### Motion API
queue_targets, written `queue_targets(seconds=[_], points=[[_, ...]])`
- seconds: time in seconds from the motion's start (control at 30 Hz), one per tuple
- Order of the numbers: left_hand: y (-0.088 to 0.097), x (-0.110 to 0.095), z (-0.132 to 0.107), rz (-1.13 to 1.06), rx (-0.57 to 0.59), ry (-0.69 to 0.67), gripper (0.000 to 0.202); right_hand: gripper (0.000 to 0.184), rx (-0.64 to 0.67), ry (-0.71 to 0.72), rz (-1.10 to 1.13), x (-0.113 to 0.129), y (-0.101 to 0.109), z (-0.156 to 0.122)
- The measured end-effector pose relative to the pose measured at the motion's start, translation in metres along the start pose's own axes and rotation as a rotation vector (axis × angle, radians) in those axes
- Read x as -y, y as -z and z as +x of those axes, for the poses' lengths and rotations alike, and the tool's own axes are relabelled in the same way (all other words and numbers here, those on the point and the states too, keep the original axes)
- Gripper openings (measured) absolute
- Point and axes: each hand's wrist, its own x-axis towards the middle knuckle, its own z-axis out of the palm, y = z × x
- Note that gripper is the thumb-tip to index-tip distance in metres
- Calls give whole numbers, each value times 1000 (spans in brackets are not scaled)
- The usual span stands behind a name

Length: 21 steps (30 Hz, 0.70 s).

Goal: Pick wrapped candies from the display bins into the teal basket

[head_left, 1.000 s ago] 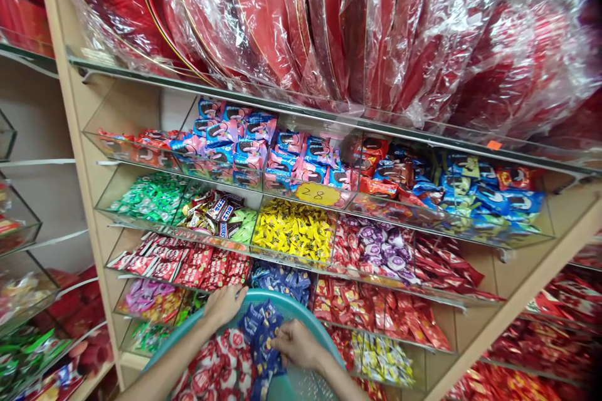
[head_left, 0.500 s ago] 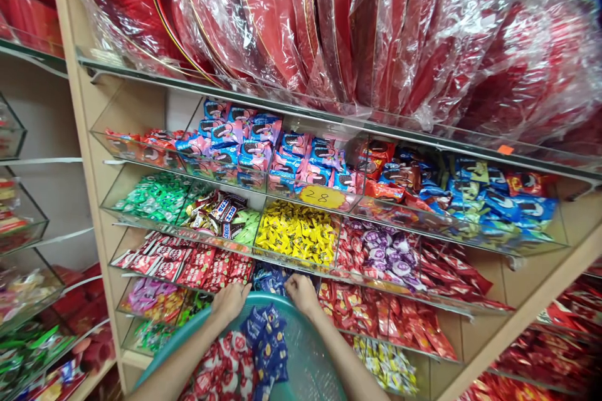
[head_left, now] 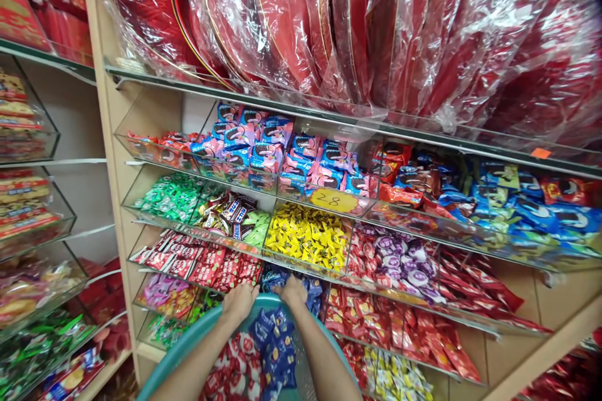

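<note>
A green plastic basket (head_left: 162,368) stands low in front of me, tilted against the shelves. In it lie red-and-white wrapped candies (head_left: 235,366) on the left and dark blue wrapped candies (head_left: 277,351) in the middle. My left hand (head_left: 241,302) is closed over the basket's far rim, its fingertips partly hidden. Just right of it, my right hand (head_left: 292,293) reaches over the rim with curled fingers, at a shelf compartment of the same blue candies (head_left: 314,291). Whatever lies between its fingers is hidden.
Glass-fronted compartments hold yellow candies (head_left: 308,235), purple candies (head_left: 399,257), green candies (head_left: 169,197) and red packets (head_left: 226,269). A yellow price tag (head_left: 333,200) reads 28. Plastic-wrapped red round trays (head_left: 291,25) stand on the glass shelf above. Another shelf unit is at left.
The view has shifted, so the shelves sit further right. My right hand has moved left along the blue candy compartment, closer to my left hand. The left hand stays at the rim.
</note>
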Motion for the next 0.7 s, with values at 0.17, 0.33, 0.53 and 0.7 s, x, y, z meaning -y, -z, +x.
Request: queue_targets(seconds=[0.17, 0.33, 0.53, 0.7], points=[[2, -1, -2, 2, 8, 7, 48, 62, 22, -26, 23, -1, -5, 6], [5, -3, -4, -3, 13, 1, 49, 59, 31, -41, 42, -2, -7, 8], [4, -2, -3, 4, 10, -3, 49, 62, 23, -53, 58, -2, -4, 5], [3, -1, -2, 3, 14, 2, 50, 47, -5, -57, 89, -4, -1, 3]])
